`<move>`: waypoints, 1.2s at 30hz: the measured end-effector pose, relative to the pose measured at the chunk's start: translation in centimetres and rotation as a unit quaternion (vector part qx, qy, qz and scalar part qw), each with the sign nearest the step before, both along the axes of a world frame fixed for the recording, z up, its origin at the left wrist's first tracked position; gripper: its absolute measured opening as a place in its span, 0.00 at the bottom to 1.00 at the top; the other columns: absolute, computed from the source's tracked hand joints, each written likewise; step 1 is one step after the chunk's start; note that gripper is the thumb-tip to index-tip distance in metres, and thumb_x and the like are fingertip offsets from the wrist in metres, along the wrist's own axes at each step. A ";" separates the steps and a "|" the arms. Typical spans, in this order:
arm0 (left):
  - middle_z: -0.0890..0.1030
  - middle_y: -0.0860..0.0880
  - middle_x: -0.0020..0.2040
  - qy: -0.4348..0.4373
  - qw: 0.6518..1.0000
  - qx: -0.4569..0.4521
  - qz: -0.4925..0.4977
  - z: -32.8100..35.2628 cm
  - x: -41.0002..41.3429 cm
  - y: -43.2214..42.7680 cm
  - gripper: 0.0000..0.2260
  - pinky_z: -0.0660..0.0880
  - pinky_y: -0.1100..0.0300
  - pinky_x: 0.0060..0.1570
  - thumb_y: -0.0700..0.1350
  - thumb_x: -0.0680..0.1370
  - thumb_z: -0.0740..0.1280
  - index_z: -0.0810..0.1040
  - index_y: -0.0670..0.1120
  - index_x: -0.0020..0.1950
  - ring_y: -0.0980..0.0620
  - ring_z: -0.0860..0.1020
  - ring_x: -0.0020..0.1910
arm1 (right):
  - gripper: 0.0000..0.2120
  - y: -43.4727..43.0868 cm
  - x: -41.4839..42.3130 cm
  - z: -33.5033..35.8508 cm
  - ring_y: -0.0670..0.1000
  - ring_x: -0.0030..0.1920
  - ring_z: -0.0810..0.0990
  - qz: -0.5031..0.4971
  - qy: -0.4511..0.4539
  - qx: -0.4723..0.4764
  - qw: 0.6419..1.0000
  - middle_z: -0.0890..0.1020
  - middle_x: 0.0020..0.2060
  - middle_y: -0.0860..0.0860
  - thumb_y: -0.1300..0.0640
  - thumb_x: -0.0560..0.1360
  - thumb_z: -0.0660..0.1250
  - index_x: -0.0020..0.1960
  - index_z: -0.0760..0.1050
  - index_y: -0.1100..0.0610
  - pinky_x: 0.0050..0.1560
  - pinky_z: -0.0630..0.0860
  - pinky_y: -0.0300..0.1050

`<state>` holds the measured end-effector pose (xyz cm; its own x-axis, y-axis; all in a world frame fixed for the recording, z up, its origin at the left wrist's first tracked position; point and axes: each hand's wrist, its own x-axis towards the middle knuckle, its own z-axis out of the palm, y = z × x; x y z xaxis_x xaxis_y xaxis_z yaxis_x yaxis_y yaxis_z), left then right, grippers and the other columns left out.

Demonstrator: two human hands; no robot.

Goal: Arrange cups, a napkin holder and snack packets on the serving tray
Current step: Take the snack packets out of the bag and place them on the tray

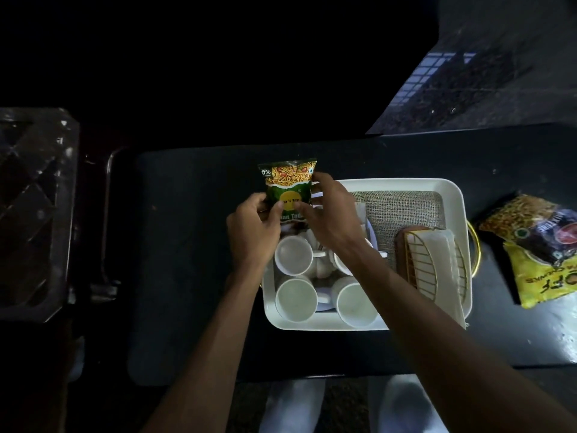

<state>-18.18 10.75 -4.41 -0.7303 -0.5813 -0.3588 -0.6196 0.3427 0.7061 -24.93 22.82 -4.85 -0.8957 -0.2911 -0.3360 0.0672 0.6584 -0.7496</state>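
Pretty far along, I'd say. Left hand (pixel 253 226) and right hand (pixel 331 214) both have their fingers pinched on a glossy green snack packet (pixel 288 185), held over the tray's far-left corner and not set down yet. Four smooth white cups (pixel 293 254) already sit in the white tray (pixel 456 195), alongside a coarse burlap mat (pixel 406 210) and a gold wire napkin holder (pixel 418 260). Two crinkly packets (pixel 537 245) still wait on the dark table (pixel 499 339), off to the right.

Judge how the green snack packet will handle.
The green snack packet looks like thin puffed film, so probably light and floppy. Its glossy face may slip under a loose pinch. Its narrow crimped end suggests it would tip if stood up.
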 end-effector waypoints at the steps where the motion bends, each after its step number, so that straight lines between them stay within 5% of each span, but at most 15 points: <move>1: 0.86 0.51 0.48 0.002 1.000 0.001 0.010 0.1 -0.1 0.0 0.10 0.74 0.75 0.40 0.45 0.79 0.71 0.83 0.45 0.60 0.59 0.81 0.43 | 0.24 0.0 -0.1 0.0 0.55 0.56 0.80 0.003 0.000 -0.001 1.000 0.80 0.59 0.58 0.60 0.73 0.74 0.67 0.72 0.60 0.55 0.79 0.48; 8: 0.85 0.47 0.57 0.034 0.997 0.002 0.064 1.1 0.3 -0.4 0.13 0.72 0.82 0.40 0.43 0.80 0.70 0.80 0.42 0.65 0.63 0.79 0.47 | 0.25 0.7 -0.2 0.7 0.54 0.58 0.78 0.003 0.012 -0.015 1.000 0.79 0.60 0.58 0.60 0.74 0.74 0.68 0.71 0.62 0.57 0.78 0.53; 13: 0.83 0.54 0.52 0.098 0.990 -0.020 0.097 3.6 0.7 0.5 0.10 0.71 0.81 0.42 0.44 0.81 0.68 0.82 0.45 0.61 0.68 0.78 0.49 | 0.25 4.6 0.2 3.4 0.51 0.56 0.80 -0.068 0.027 -0.069 0.995 0.79 0.60 0.55 0.56 0.75 0.72 0.69 0.71 0.58 0.53 0.79 0.42; 20: 0.85 0.57 0.48 0.140 0.988 0.069 -0.009 7.5 -0.4 11.0 0.06 0.76 0.71 0.49 0.46 0.81 0.68 0.83 0.49 0.55 0.63 0.83 0.49 | 0.20 15.7 1.8 7.2 0.47 0.56 0.80 -0.171 0.066 -0.063 0.981 0.80 0.58 0.49 0.55 0.76 0.71 0.67 0.72 0.54 0.55 0.80 0.49; 25: 0.85 0.56 0.48 0.138 0.979 0.119 -0.093 8.8 -1.7 21.3 0.06 0.78 0.68 0.48 0.42 0.81 0.68 0.84 0.46 0.55 0.63 0.82 0.48 | 0.20 24.2 2.3 7.6 0.40 0.55 0.79 -0.192 0.054 -0.014 0.980 0.80 0.57 0.47 0.53 0.76 0.71 0.66 0.73 0.51 0.51 0.75 0.26; 31: 0.86 0.53 0.54 0.119 0.970 0.092 -0.189 7.5 -3.2 29.3 0.09 0.80 0.57 0.55 0.41 0.80 0.68 0.83 0.46 0.59 0.58 0.82 0.52 | 0.18 32.0 1.5 7.6 0.47 0.55 0.81 -0.238 0.085 0.036 0.967 0.80 0.56 0.49 0.57 0.75 0.72 0.64 0.75 0.54 0.55 0.81 0.45; 36: 0.80 0.48 0.65 0.073 0.965 0.093 -0.232 5.1 -4.9 32.9 0.16 0.77 0.47 0.63 0.42 0.82 0.64 0.76 0.45 0.70 0.51 0.78 0.65 | 0.29 34.8 0.7 6.7 0.51 0.62 0.75 -0.286 0.097 0.071 0.951 0.70 0.61 0.47 0.54 0.72 0.75 0.70 0.69 0.54 0.61 0.77 0.55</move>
